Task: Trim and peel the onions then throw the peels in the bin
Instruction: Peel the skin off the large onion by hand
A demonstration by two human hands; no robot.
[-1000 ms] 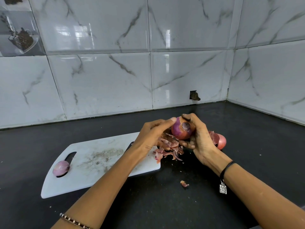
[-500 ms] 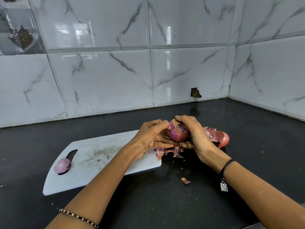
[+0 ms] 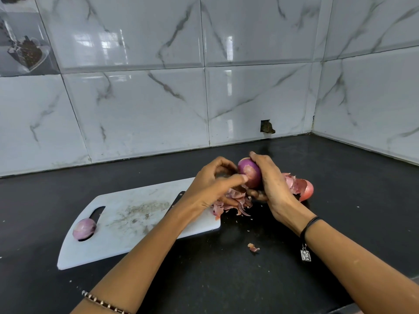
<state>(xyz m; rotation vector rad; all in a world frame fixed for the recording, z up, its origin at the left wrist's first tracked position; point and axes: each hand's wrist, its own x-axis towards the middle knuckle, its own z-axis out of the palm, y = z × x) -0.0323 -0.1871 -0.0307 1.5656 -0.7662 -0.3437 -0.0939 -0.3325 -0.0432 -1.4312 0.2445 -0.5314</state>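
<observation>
Onion is up off the tabletop, held over the pile of peels, roughly halfway between the front edge and the back edge where the tiles start. The right grip is wrapped around it from the right side, fingers over the top and underneath, so that one is properly clenched on it. It looks mostly bare and purple, with the trimmed end facing left. The left grip comes in from the left with curled fingers and the thumb tip right against that trimmed end. Honestly can't tell if it's pinching a bit of skin or just pushing on it. The peels sit partly on the right end of the white cutting board and partly on the tabletop beside it. A dark knife handle pokes out from under the left wrist on the board. At the board's left end, a peeled onion sits in the handle cutout. Behind the right grip, toward the back right corner, there's an unpeeled onion with loose skin on it. One stray peel scrap lies closer to the front edge, between the two forearms.
</observation>
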